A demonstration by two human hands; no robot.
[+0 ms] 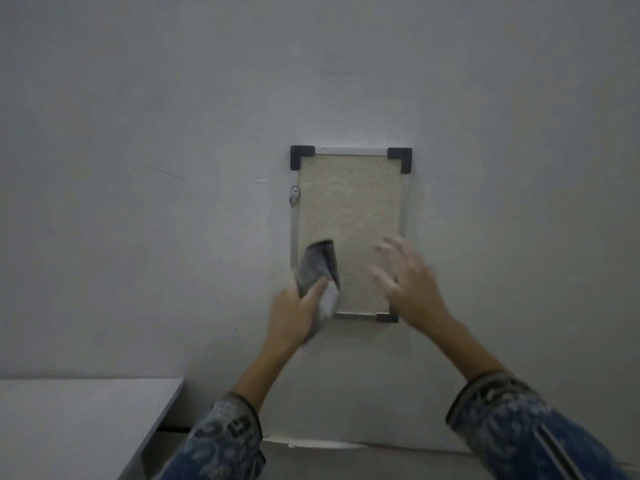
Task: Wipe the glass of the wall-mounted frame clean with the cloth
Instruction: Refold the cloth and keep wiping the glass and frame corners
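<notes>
Rectangular silver-edged frame with black corner caps [402, 199] hangs upright on pale grey wall [173, 133]. Speckled beige panel behind glass [349, 209]. Left hand [294, 310] grips crumpled grey cloth [317, 268], thumb curled over it. Cloth lies against lower left part of glass, covering frame's bottom left corner. Right hand [408, 282] spread, fingers straight, holding nothing, blurred, in front of frame's lower right corner; contact with glass unclear. Blue patterned sleeves [519, 420] on both forearms. White tabletop [69, 410] at lower left, below frame.
</notes>
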